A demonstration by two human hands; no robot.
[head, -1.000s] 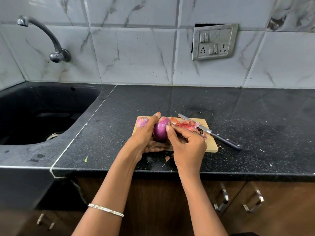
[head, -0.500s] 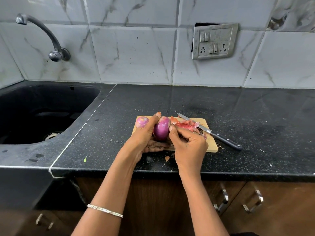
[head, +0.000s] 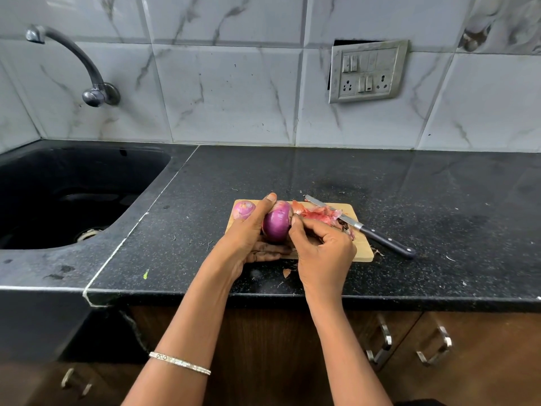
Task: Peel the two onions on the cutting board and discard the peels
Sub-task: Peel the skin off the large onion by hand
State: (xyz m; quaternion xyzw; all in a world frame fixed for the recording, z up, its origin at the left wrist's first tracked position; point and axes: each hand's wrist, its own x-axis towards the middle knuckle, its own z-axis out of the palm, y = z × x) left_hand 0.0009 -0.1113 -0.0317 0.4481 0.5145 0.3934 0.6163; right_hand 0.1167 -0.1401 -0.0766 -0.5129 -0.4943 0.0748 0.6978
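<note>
My left hand (head: pixel 248 235) grips a shiny purple onion (head: pixel 276 224) just above the near edge of the wooden cutting board (head: pixel 361 249), thumb over its top and fingers under it. My right hand (head: pixel 322 253) pinches at the onion's right end with thumb and fingertips. A second onion (head: pixel 243 209), pale pink, lies on the board's far left corner, partly hidden by my left hand. A heap of reddish peels (head: pixel 319 213) lies on the board's far middle.
A black-handled knife (head: pixel 363 227) lies slanted across the board's right side, handle out on the black counter. Loose peel scraps (head: pixel 287 272) lie on the counter before the board. A black sink (head: pixel 58 197) with a wall tap (head: pixel 87 68) is to the left.
My right hand's fingertips have shifted a little along the onion's right end. The onion and left hand have stayed in place.
</note>
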